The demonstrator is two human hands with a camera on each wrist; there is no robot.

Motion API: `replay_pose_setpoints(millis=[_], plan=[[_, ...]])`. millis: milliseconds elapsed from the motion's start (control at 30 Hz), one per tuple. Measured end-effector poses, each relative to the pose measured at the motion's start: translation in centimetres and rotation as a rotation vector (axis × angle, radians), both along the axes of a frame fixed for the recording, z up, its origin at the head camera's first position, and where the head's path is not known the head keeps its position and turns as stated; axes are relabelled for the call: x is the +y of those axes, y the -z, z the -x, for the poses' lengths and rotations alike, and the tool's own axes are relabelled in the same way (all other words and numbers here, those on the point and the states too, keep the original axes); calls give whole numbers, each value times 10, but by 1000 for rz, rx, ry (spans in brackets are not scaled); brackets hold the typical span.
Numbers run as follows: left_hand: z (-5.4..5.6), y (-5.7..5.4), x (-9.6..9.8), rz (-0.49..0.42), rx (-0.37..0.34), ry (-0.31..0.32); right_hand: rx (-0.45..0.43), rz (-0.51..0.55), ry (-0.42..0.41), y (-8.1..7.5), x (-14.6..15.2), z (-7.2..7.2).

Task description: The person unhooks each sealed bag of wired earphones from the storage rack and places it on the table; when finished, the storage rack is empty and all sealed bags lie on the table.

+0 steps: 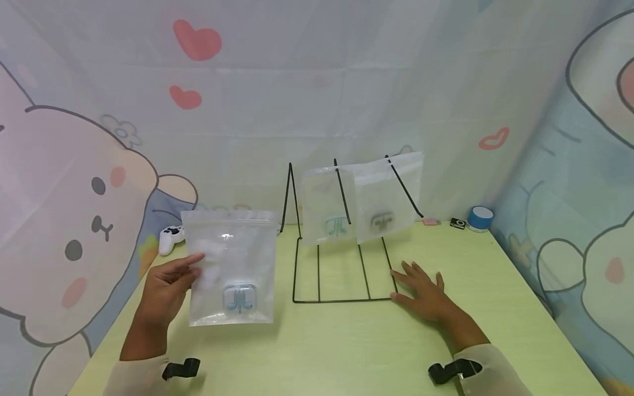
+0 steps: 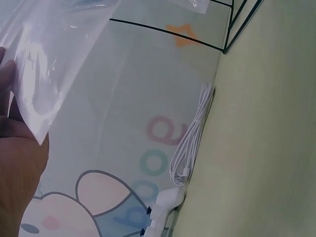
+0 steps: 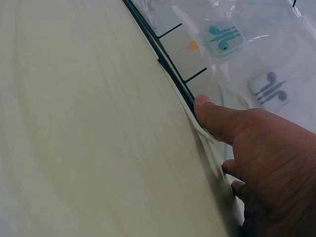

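Note:
My left hand (image 1: 165, 289) pinches the left edge of a clear zip bag (image 1: 233, 242), held upright above the table. Low in that bag is a small earphone case (image 1: 240, 298) with blue-green earphones printed on it. A black wire rack (image 1: 342, 300) stands to its right. Two more zip bags hang on the rack's prongs, one with a teal earphone case (image 3: 226, 37), the other with a grey earphone case (image 3: 270, 89). At the rack's front right corner, my right hand (image 1: 421, 291) rests with fingers spread, its thumb touching the wire.
Behind the left bag lie a white game controller (image 1: 170, 240) and a coiled white cable (image 2: 193, 138). At the back right are a pink item (image 1: 431, 221), a small black player-like item (image 1: 458, 223) and a blue-and-white round container (image 1: 480, 218). A printed cloth hangs behind the table.

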State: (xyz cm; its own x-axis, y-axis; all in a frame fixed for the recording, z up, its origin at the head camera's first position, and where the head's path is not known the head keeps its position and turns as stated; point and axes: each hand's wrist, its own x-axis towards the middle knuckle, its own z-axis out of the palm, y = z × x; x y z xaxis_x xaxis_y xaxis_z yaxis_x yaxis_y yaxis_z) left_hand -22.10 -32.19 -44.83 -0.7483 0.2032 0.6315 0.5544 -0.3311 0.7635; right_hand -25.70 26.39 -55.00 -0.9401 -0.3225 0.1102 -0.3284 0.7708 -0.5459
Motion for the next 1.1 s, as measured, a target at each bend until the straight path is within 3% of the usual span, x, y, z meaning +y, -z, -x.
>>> replay_pose_setpoints(millis=[233, 500, 867, 1100], plan=[[14, 15, -4, 43, -101, -22, -3, 3, -3, -1, 0, 0], [34, 28, -6, 85, -226, -90, -7, 6, -4, -1, -1, 0], [59, 42, 0, 85, -321, -96, -7, 4, 1, -1, -1, 0], [70, 52, 5, 110, -402, -149, -1, -7, 3, 1, 0, 1]])
